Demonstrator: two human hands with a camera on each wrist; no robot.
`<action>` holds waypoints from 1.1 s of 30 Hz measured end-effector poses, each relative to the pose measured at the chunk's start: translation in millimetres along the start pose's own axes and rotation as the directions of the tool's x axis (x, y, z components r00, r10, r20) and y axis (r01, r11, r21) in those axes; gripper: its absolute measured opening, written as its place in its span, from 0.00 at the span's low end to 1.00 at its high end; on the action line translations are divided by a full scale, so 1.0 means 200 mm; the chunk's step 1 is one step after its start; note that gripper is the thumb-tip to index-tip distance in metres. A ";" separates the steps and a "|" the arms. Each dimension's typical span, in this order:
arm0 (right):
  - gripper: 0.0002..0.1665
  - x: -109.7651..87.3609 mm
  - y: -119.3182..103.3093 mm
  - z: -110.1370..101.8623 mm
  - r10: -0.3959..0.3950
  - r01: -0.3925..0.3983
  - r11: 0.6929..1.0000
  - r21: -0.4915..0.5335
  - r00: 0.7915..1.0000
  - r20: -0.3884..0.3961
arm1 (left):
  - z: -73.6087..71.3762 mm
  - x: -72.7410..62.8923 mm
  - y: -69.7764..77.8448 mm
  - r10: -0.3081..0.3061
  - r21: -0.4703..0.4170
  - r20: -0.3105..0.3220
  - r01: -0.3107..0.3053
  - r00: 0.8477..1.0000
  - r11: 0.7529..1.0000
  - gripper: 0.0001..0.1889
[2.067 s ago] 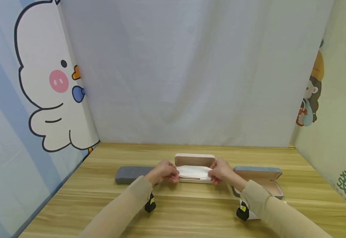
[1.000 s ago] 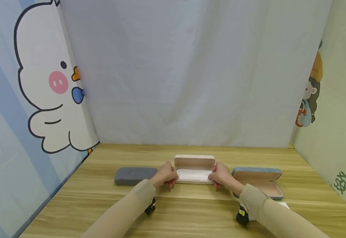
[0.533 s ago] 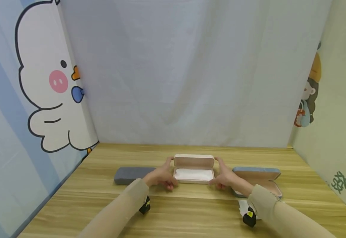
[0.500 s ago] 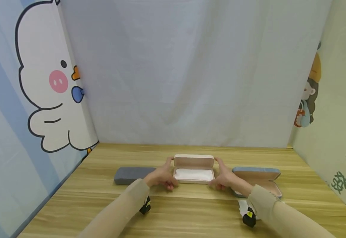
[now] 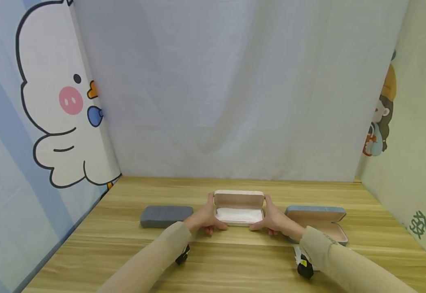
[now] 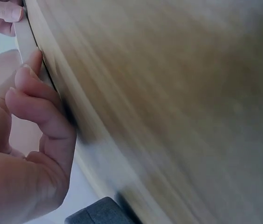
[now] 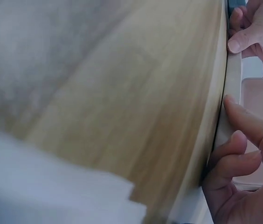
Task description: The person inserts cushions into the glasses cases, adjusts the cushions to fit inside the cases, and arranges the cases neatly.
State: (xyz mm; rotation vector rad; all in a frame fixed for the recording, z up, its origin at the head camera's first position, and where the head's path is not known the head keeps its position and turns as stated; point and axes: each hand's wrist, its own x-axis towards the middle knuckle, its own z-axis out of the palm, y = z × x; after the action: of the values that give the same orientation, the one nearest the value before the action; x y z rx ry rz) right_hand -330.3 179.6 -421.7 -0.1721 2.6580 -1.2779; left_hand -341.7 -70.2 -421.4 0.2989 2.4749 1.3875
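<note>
A white glasses case (image 5: 239, 193) stands with its lid up on the table, and a folded white cloth (image 5: 239, 214) lies in its base. My left hand (image 5: 207, 215) grips the case's left end, index finger up beside the lid and thumb along the front wall. At the other end my right hand (image 5: 273, 217) holds it the same way. Both wrist views show a thumb tip on the case's front edge and the remaining fingers curled below. The pink lining (image 7: 262, 100) of the lid shows in the right wrist view.
A closed grey glasses case (image 5: 166, 216) lies left of my left hand. On the right sits an open blue glasses case (image 5: 315, 210), partly behind my right forearm. White paper or cloth (image 7: 52, 186) lies near my right wrist. A grey curtain (image 5: 235, 89) hangs behind the table (image 5: 235, 264).
Earlier both hands pinched the white cloth's ends and lowered it into the case. They have let it go and moved to the case's ends, thumbs sliding inward along the front.
</note>
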 end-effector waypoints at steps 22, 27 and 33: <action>0.62 -0.01 0.02 -0.01 -0.064 0.062 0.992 0.107 0.998 0.015 | -0.03 0.01 -0.01 0.019 -0.089 0.050 -0.014 0.999 0.996 0.53; 0.58 0.00 0.03 0.00 -0.066 0.066 0.993 0.099 0.998 -0.002 | -0.02 0.01 -0.02 0.026 -0.085 0.043 -0.022 0.999 0.996 0.48; 0.55 0.00 0.04 0.00 -0.066 0.066 0.992 0.111 0.998 -0.007 | -0.02 0.02 -0.02 0.045 -0.081 0.039 -0.042 0.998 0.996 0.46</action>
State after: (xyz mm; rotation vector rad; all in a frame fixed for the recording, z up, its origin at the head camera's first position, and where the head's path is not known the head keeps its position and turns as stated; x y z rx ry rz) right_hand -330.8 183.6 -427.7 -0.2441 2.5950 -1.4433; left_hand -345.9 -74.2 -424.3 0.3623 2.3861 1.4789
